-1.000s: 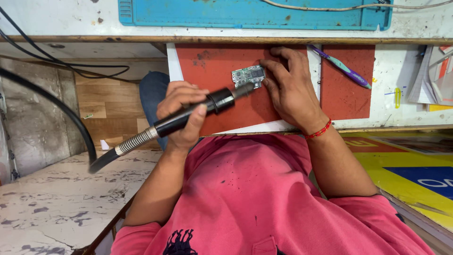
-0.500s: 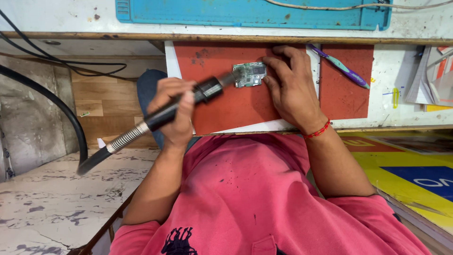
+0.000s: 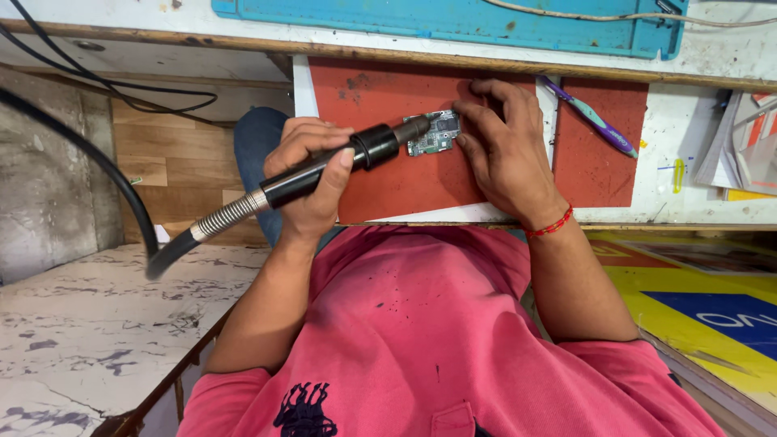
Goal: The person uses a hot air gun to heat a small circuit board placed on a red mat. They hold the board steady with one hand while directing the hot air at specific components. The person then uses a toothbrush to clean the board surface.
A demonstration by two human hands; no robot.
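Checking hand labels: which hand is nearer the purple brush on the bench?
Right. The right hand presses on the circuit board, just beside the purple brush. The left hand grips the black handpiece farther off, beyond the circuit board.

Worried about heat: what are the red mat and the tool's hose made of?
Red mat: matte, dark-smudged, probably rubber or silicone. Hose: shiny coiled metal sleeve by the tool, then smooth black rubber or plastic.

Bright, even light, soft shadows, sharp focus throughout (slight bending at the edges).
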